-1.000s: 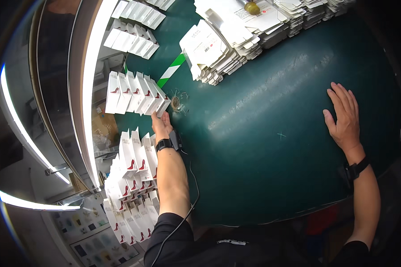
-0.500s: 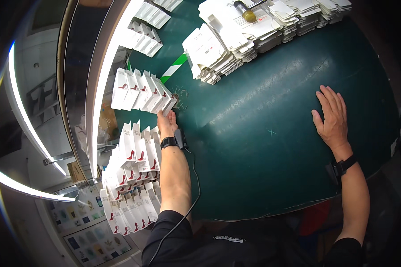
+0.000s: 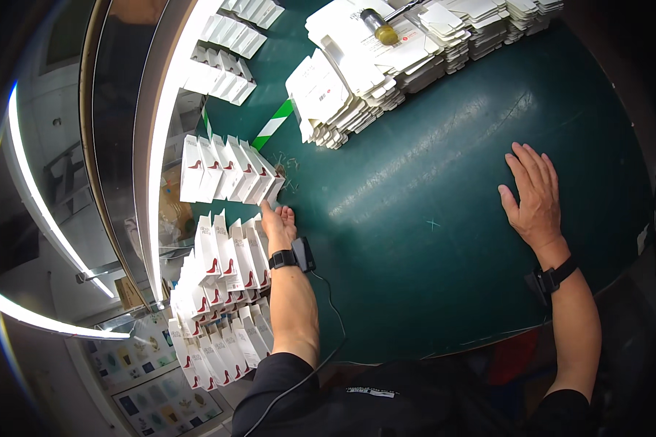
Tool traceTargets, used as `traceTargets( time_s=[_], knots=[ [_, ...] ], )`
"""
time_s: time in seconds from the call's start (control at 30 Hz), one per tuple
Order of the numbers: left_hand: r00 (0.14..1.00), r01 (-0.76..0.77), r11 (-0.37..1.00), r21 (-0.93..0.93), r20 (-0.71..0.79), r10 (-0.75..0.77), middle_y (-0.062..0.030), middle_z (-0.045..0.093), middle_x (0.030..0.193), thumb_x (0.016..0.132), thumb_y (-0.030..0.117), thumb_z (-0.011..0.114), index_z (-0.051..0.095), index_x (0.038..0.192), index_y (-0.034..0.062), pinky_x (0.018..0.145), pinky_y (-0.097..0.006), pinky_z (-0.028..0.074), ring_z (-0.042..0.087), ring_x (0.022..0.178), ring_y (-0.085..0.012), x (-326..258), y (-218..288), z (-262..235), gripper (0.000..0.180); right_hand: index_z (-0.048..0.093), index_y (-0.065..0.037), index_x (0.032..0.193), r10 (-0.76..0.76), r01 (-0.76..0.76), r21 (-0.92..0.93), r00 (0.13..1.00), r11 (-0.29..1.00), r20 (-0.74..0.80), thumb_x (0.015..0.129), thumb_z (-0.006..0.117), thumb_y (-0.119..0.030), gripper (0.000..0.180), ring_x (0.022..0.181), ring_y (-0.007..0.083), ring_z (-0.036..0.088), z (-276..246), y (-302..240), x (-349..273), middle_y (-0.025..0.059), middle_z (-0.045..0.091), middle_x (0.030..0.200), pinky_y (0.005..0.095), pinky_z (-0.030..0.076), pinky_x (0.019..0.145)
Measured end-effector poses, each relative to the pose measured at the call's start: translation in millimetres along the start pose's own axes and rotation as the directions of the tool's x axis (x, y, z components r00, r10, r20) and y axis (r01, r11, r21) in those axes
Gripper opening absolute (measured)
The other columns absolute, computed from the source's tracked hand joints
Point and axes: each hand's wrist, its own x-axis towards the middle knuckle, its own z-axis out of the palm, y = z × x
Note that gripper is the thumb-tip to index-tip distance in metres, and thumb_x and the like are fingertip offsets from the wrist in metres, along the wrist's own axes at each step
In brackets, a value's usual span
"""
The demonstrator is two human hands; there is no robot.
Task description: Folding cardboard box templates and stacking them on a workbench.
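Two hands down on dark green bench [image 3: 415, 240], both wearing black wrist straps. Left hand [image 3: 278, 224] lying flat, fingers held together, fingertips touching the near corner of a fanned row of small white cartons with red shoe prints [image 3: 229, 171] just beyond it. Beside that hand's wrist, toward the bench edge, more of the same white cartons standing packed in rows [image 3: 222, 291], running back along the forearm. Right hand [image 3: 533, 193] well apart on the other side, palm pressed flat on bare bench, fingers slightly spread, gripping nothing. Beyond left hand, a green-and-white striped strip [image 3: 273, 125], then another row of cartons [image 3: 222, 73]. Farthest off, across from both hands, stacks of flat white carton blanks [image 3: 357, 80] heaped along the far rim, with a yellow-tipped bottle [image 3: 379, 26] lying on top.
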Motion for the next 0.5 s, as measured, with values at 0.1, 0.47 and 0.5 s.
traceTargets(
  time_s=[0.1, 0.47, 0.5],
  knots=[
    [1.0, 0.018, 1.0, -0.012, -0.002, -0.018, -0.0097, 0.058, 0.109, 0.099, 0.041, 0.065, 0.046, 0.125, 0.0062, 0.068, -0.031, 0.051, 0.058, 0.081, -0.0177, -40.9, -6.5, 14.2, 0.048, 0.054, -0.004, 0.138, 0.005, -0.005, -0.001, 1.0, 1.0, 0.001, 0.091, 0.064, -0.018, 0.051, 0.143, 0.0295, 0.043, -4.7, 0.5, 0.0, 0.0129, 0.049, 0.15, 0.05, 0.028, 0.123],
    [0.875, -0.353, 0.927, -0.128, 0.306, 0.375, -0.0046, 0.06, 0.11, 0.1, 0.031, 0.063, 0.05, 0.129, 0.0102, 0.077, -0.033, 0.046, 0.059, 0.089, -0.0174, -20.8, 74.3, 171.6, 0.038, 0.055, -0.004, 0.138, 0.007, -0.007, -0.007, 1.0, 1.0, 0.016, 0.089, 0.064, -0.016, 0.051, 0.142, 0.0308, 0.044, -2.6, -0.9, 1.9, 0.0136, 0.05, 0.15, 0.0513, 0.029, 0.122],
    [0.888, -0.363, 0.928, -0.078, 0.273, 0.37, -0.0064, 0.059, 0.113, 0.1, 0.032, 0.063, 0.049, 0.131, 0.0087, 0.078, -0.034, 0.048, 0.059, 0.093, -0.0192, -1.0, 83.1, 184.2, 0.041, 0.055, -0.003, 0.137, 0.006, -0.006, -0.002, 1.0, 1.0, 0.017, 0.088, 0.064, -0.016, 0.051, 0.142, 0.0309, 0.044, -2.7, -1.9, 2.5, 0.0137, 0.05, 0.15, 0.0515, 0.029, 0.122]
  ],
)
